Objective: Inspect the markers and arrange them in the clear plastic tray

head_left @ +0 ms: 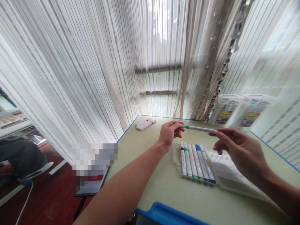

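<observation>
A white marker with a green band (199, 128) is held level above the table. My left hand (169, 132) pinches its green-banded end, and the fingertips of my right hand (236, 145) close on the other end. Below the marker lies an open clear plastic case (177, 159). Its left half holds a row of several white markers (195, 161) with black, green and blue bands. My right hand is over the lid half (234, 176), which lies folded out to the right. A small bundle of white markers (145, 124) with red and purple marks rests at the far left.
The pale table (159, 184) has a blue edge and a blue tray groove (168, 214) at the front. Two clear packages (221, 112) stand at the back right. Striped curtains (93, 62) hang behind. To the left, a person's leg (21, 156) shows.
</observation>
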The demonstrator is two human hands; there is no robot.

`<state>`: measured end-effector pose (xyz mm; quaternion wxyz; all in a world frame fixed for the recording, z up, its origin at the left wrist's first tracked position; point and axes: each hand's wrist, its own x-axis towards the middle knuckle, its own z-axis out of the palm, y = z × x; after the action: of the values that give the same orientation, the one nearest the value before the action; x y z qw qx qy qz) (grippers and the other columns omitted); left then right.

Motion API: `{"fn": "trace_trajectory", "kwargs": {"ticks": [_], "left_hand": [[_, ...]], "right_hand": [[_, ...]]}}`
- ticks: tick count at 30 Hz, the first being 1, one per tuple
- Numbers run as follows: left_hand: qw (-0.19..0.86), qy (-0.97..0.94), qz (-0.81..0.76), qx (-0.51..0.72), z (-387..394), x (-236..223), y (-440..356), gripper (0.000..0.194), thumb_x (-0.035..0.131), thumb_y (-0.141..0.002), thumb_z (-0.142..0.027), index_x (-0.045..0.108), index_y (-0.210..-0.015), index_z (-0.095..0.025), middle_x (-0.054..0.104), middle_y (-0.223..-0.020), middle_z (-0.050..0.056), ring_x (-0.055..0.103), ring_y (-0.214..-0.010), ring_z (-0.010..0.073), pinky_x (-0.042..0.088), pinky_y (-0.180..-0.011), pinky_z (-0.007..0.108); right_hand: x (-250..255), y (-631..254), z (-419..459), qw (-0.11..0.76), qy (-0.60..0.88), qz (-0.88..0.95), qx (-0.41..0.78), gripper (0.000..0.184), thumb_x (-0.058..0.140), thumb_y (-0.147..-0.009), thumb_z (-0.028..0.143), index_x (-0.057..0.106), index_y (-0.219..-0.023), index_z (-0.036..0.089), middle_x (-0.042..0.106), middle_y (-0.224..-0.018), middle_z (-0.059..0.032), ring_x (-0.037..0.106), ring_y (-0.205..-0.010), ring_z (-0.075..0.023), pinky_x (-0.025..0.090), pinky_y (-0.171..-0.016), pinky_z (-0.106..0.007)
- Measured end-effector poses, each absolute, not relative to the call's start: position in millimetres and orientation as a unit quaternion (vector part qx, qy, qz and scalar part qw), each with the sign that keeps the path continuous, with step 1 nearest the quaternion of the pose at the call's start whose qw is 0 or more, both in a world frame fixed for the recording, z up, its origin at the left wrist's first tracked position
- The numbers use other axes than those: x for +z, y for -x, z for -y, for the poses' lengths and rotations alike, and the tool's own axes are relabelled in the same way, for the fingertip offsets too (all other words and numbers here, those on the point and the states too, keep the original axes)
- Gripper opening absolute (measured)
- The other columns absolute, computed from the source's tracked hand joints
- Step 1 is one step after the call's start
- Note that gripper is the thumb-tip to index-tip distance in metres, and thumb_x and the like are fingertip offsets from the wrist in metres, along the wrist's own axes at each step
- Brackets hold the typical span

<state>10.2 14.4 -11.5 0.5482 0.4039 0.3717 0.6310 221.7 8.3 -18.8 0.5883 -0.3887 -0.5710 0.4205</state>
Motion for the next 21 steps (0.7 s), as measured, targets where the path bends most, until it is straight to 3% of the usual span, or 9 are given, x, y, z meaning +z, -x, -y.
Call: {"fn": "trace_trajectory", "kwargs": {"ticks": [5, 11, 21], "left_hand": [[0.543, -0.405, -0.376, 0.632, -15.3, -12.0, -9.8, 0.016, 0.056, -0.08, -0.016, 0.069, -0.083, -0.01, 0.063, -0.067, 0.006, 0.05, -0.05, 0.0084, 0.041, -0.053, 0.024], [0.539, -0.412, -0.38, 0.628, -15.1, -10.9, -9.7, 0.016, 0.056, -0.077, -0.016, 0.069, -0.084, -0.009, 0.064, -0.066, 0.006, 0.051, -0.05, 0.0087, 0.042, -0.053, 0.024], [0.531, -0.423, -0.379, 0.629, -14.9, -8.9, -7.7, 0.021, 0.062, -0.072, -0.022, 0.069, -0.087, -0.009, 0.066, -0.068, 0.006, 0.052, -0.051, 0.0093, 0.042, -0.053, 0.023]], "right_hand": [[-18.3, -220.9, -8.0, 0.587, 0.386, 0.567, 0.43, 0.029, 0.077, -0.076, 0.039, 0.069, -0.092, 0.016, 0.071, -0.083, -0.0089, 0.062, -0.051, -0.0151, 0.048, -0.038, -0.025], [-20.5, -222.0, -10.4, 0.584, 0.388, 0.574, 0.423, 0.029, 0.075, -0.078, 0.04, 0.069, -0.093, 0.015, 0.069, -0.073, -0.0062, 0.061, -0.05, -0.0145, 0.049, -0.04, -0.024], [-14.3, -218.1, -10.2, 0.593, 0.348, 0.572, 0.447, 0.029, 0.072, -0.08, 0.041, 0.066, -0.092, 0.014, 0.072, -0.083, -0.0075, 0.062, -0.045, -0.0123, 0.048, -0.036, -0.024]]}}
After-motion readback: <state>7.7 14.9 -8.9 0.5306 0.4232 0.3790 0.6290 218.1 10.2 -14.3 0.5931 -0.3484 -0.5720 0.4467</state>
